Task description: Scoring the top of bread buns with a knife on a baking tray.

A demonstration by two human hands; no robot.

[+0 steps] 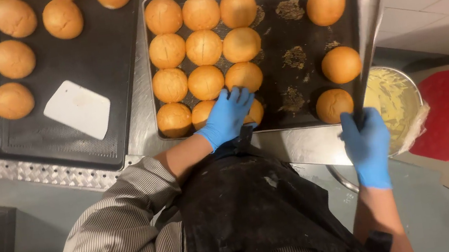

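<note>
The left hand (228, 115), in a blue glove, lies flat with fingers spread on a bun (252, 113) in the front row of the dark baking tray (300, 84), gripping nothing. The right hand (367, 145), also gloved, is closed around the handle of a long knife (370, 37) whose blade runs up along the tray's right edge. Just beside that hand sits a metal bowl (397, 97) of pale cream. A second tray (94, 56) on the steel surface (142, 96) holds more buns and a white scraper (78, 109).
</note>
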